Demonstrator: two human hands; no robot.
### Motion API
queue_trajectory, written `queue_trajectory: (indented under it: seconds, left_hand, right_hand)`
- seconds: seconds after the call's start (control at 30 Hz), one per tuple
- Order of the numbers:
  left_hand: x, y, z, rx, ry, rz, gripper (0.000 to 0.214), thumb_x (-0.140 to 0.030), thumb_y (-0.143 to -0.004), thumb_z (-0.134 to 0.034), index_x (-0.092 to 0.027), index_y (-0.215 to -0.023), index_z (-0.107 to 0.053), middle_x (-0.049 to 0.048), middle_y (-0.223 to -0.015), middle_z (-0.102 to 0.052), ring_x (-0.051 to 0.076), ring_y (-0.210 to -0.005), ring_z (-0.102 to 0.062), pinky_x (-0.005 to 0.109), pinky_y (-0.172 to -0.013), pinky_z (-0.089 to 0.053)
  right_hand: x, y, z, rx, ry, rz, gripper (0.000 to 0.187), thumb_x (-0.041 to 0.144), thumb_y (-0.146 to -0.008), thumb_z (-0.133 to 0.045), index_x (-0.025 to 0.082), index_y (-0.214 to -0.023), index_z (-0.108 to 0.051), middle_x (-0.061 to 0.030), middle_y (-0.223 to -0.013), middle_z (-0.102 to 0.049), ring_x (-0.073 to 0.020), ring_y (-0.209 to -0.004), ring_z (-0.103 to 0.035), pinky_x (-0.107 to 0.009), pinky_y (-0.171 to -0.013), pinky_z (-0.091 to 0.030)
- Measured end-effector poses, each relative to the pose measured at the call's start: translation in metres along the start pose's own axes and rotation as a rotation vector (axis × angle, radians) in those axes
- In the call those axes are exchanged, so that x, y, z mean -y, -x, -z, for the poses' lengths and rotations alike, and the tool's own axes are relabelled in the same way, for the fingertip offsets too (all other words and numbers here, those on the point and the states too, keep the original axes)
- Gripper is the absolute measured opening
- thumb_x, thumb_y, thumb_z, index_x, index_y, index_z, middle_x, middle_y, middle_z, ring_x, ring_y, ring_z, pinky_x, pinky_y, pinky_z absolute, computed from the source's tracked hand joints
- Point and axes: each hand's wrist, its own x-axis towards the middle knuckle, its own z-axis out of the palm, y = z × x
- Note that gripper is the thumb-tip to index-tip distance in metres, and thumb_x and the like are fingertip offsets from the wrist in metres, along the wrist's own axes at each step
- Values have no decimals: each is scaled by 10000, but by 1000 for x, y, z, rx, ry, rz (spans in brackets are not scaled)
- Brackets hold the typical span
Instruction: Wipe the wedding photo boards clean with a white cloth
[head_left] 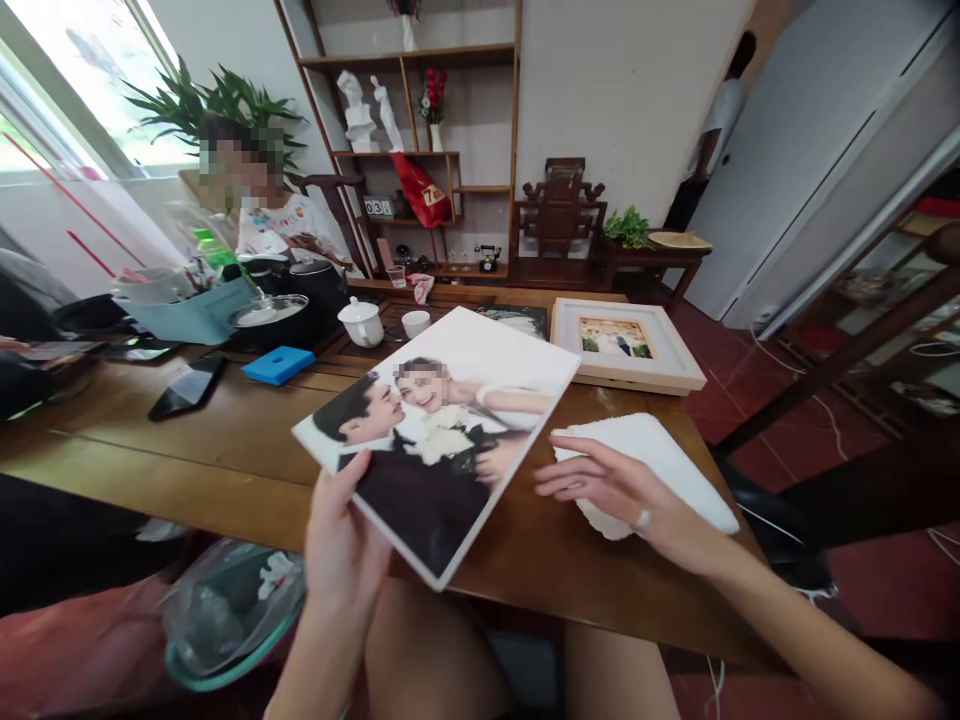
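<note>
My left hand [341,545] grips the near edge of a large photo print [442,420] showing a couple, thumb on its face, and holds it tilted above the wooden table [225,440]. My right hand [607,490] hovers flat with fingers spread just right of the print, over a white cloth [675,460] lying on the table. A ring shows on one finger of that hand.
A framed photo [626,345] lies behind the print. A blue sponge [277,365], a black phone [187,388], a white teapot [361,322], a cup [415,322] and a lidded pan [268,315] sit farther back. Another person sits at the far left. A lined waste bin [225,615] stands beside my knee.
</note>
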Motion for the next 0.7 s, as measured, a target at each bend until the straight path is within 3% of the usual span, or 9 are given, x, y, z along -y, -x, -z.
queue_trajectory:
  seconds: [0.07,0.13,0.2,0.27,0.4,0.47,0.53,0.63,0.7]
  left_hand:
    - [16,-3,-16,134,22,-84,300,-174,-818,-604,-194,-1115,-646,45,-1131,-727,212,-1100,-664,320,-984,-521]
    - [31,-7,-30,229,29,-166,378,-172,-807,-629,-213,-1182,-601,54,-1234,-681,220,-1171,-624,340,-1028,-486]
    - [41,-11,-40,276,11,-197,423,-190,-817,-640,-234,-1229,-556,63,-1310,-632,222,-1203,-601,350,-1034,-478]
    - [47,-15,-43,310,-37,-235,450,-218,-835,-639,-257,-1264,-513,68,-1364,-587,224,-1239,-573,357,-1038,-472]
    - [48,-20,-42,262,-128,-362,427,-293,-870,-617,-265,-1264,-456,80,-1363,-562,217,-1227,-572,354,-1023,-479]
    - [48,-19,-39,180,-188,-443,369,-346,-883,-601,-255,-1211,-459,79,-1308,-578,211,-1180,-592,356,-1000,-492]
    - [48,-13,-39,106,-254,-514,314,-384,-888,-589,-245,-1143,-470,69,-1254,-584,209,-1154,-591,361,-995,-486]
    - [51,6,-43,41,-313,-558,271,-402,-897,-576,-238,-1085,-468,57,-1209,-572,206,-1145,-577,355,-1008,-462]
    - [54,24,-50,5,-330,-573,262,-410,-909,-557,-241,-1078,-449,55,-1188,-571,199,-1132,-577,336,-982,-475]
  right_hand:
    - [3,-21,-26,53,-290,-9,521,475,-907,-550,233,-1357,-446,-124,-1218,-654,-264,-1050,-659,-463,-895,-542]
    - [2,-38,-42,-19,-446,-27,485,439,-888,-583,228,-1311,-477,-112,-1203,-656,-258,-1022,-665,-432,-837,-569]
    - [-1,-50,-43,-133,-498,-51,423,405,-874,-601,216,-1245,-527,-104,-1171,-668,-249,-994,-668,-408,-797,-582]
    - [-8,-54,-32,-169,-457,-78,343,421,-874,-591,189,-1127,-592,-101,-1087,-692,-241,-941,-677,-395,-765,-587]
    - [-27,-39,4,-200,-32,-44,318,475,-884,-572,173,-953,-640,-91,-945,-714,-230,-886,-681,-418,-816,-560]
    - [-31,-25,16,-306,235,39,303,451,-882,-587,192,-1033,-626,-99,-1023,-707,-237,-950,-667,-452,-891,-528]
    - [-29,-13,20,-321,439,118,416,424,-877,-606,218,-1232,-542,-123,-1223,-642,-254,-1105,-614,-486,-971,-486]
    - [-17,-4,4,-116,709,239,836,433,-829,-666,216,-1501,-218,-162,-1543,-316,-301,-1396,-332,-544,-1107,-344]
    - [-10,-3,-15,31,879,323,972,417,-812,-679,185,-1537,-75,-159,-1600,-144,-325,-1460,-133,-578,-1152,-236]
